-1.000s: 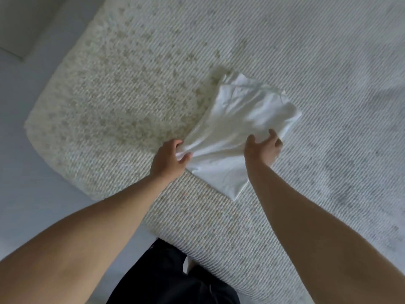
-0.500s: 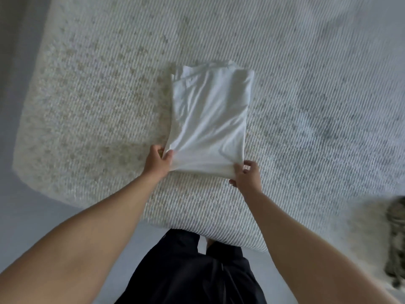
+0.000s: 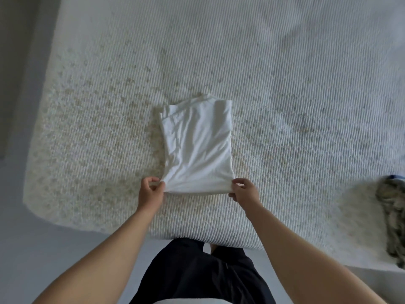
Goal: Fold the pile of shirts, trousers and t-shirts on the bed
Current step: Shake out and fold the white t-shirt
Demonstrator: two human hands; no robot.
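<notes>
Left hand (image 3: 151, 190) pinches the near-left corner of the tee (image 3: 198, 148), thumb and fingers closed on the hem. Tee is white, folded to a narrow stack, lying flat on the bed (image 3: 285, 84) with collar end away from the person. Right hand (image 3: 244, 190) pinches the near-right corner the same way. Near edge looks slightly lifted off the bed. Far right of the tee, at the bed's edge: a patterned garment (image 3: 393, 218), unfolded, probably the next item. Step: final fold of this tee, I'd say. Next move: carry the near edge up and over to the collar end, keep both corners level, lay it down square, release, smooth.
</notes>
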